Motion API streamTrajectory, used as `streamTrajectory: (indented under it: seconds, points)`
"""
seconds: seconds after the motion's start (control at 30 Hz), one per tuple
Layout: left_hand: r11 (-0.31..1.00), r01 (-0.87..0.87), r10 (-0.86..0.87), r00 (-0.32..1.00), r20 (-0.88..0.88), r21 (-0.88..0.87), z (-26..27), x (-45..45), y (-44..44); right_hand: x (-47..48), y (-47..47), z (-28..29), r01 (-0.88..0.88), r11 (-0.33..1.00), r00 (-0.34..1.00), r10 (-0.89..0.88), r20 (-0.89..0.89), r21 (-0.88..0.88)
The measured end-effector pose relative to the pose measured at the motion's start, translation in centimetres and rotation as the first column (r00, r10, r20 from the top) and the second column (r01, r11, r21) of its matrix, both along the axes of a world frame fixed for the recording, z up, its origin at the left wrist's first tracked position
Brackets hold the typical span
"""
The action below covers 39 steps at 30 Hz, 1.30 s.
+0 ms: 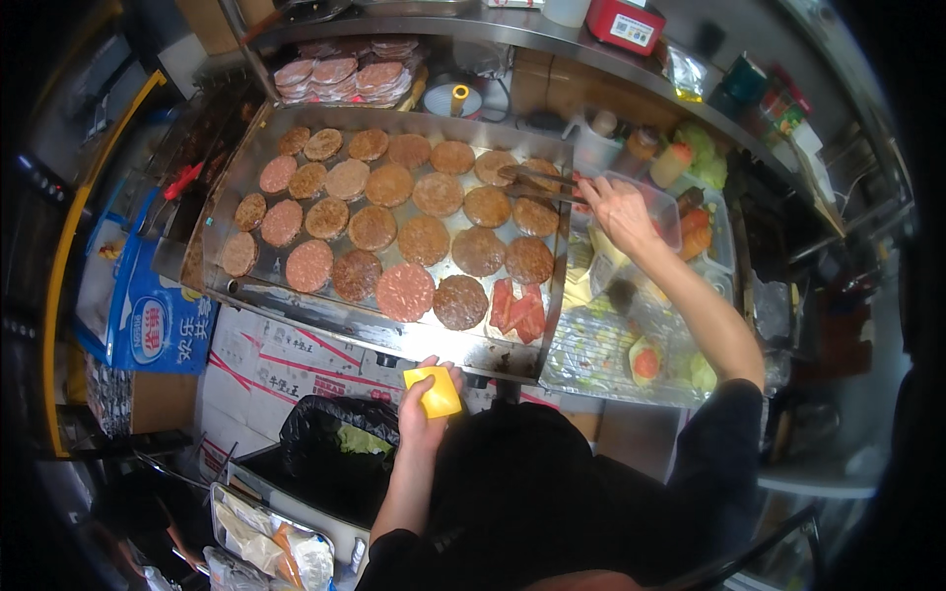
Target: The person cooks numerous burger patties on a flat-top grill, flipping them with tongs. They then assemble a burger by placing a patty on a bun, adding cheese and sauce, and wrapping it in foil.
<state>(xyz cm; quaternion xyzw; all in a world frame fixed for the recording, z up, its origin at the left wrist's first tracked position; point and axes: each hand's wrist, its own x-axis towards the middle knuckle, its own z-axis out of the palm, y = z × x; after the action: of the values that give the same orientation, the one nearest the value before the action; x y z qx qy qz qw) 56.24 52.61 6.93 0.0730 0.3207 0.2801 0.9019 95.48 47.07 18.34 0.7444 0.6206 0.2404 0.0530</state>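
Observation:
My left hand [421, 414], below the griddle's front edge, holds a thin yellow square [443, 394] that looks like a cheese slice. In my right hand [622, 214] is a pair of dark tongs [543, 188], reaching in over the right rim of the flat-top griddle [414, 287]. The tongs' tips lie over or beside the patties near the griddle's back right; whether they touch one I cannot tell. Rows of round patties cover the griddle, most browned, like this browned patty [479, 251], and several still pink, like this pink patty [406, 292]. Bacon strips [517, 310] lie at the front right corner.
Right of the griddle, a wire-rack tray [591, 369] bears lettuce scraps and a tomato-topped piece [646, 362]. Plastic tubs [660, 203] stand behind it. Stacked raw patties [380, 77] sit behind the griddle. Below left is a black-lined bin [332, 414]. Another person [151, 510] is at lower left.

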Motion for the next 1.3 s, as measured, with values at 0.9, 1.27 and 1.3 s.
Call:
streamTrajectory:
  seconds: [0.9,1.27,1.3]
  points:
    - [0.937,-0.334,-0.046,0.169,0.985,0.101,21.2,-1.6,7.9,1.3,-0.7,-0.8,0.385,0.92,0.848,-0.386,-0.362,-0.077]
    - [0.393,-0.236,-0.916,-0.021,0.4,0.889,30.0,-6.4,2.8,-0.2,-0.2,-1.7,0.293,0.955,0.879,-0.286,-0.382,-0.041]
    - [0.376,-0.234,-0.924,-0.015,0.383,0.897,29.7,-6.0,2.4,0.0,0.0,-1.8,0.298,0.953,0.871,-0.296,-0.392,-0.056]
